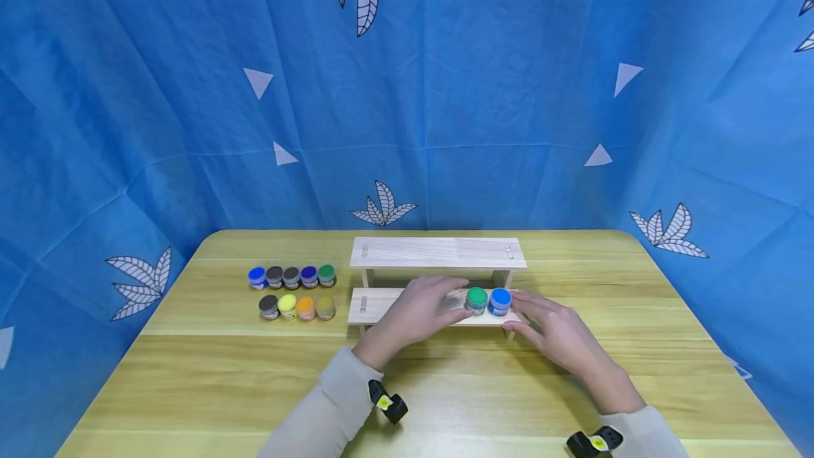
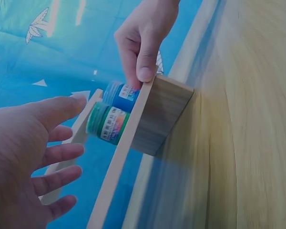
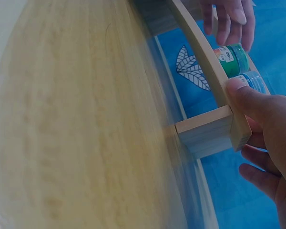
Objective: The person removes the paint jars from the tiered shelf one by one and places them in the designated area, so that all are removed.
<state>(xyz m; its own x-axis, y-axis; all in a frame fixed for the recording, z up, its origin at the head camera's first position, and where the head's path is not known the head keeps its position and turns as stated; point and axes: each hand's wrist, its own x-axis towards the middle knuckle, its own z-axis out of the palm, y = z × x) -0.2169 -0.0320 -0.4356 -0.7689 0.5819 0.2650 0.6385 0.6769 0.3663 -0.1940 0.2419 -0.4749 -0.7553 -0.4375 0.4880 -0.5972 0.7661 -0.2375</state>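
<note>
A green-lidded paint jar [image 1: 476,301] and a blue-lidded paint jar [image 1: 500,302] stand side by side at the right end of the lower step of a pale wooden rack [image 1: 381,311]. My left hand [image 1: 422,306] is held to the left of the green jar, its fingers spread; a gap separates them in the left wrist view. At the rack's right end is my right hand [image 1: 559,331], closest to the blue jar [image 3: 253,82]. Its thumb lies at the step's front edge, and the other fingers extend loosely beside the jar and past the step's end.
Left of the rack, more paint jars stand in two rows, with blue, dark, purple and green lids behind [image 1: 291,277] and dark, yellow, orange and olive ones in front [image 1: 306,308]. The upper step [image 1: 439,253] rises behind. A blue curtain [image 1: 509,90] hangs beyond the wooden table [image 1: 210,373].
</note>
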